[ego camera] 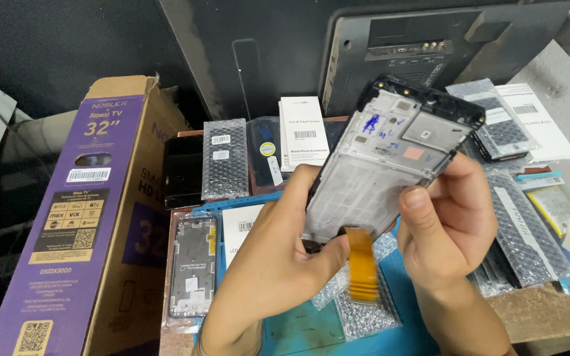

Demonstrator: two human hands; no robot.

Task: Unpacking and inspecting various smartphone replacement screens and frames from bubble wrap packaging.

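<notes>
Both hands hold up a phone screen assembly (380,155), its silver metal back facing me inside a black frame, with blue pen marks near the top. My left hand (278,254) grips its lower left edge, thumb by the orange flex ribbon (362,264) that hangs from the bottom. My right hand (453,221) pinches the right edge, thumb on the back plate. The assembly is tilted, top end to the upper right, above a blue work mat (298,329).
A tall purple and brown television carton (80,217) stands at left. Bubble-wrapped phone screens (224,158), white boxes (303,132) and a bare screen frame (192,264) crowd the bench. More wrapped parts (522,231) lie at right. A black television back (390,53) leans behind.
</notes>
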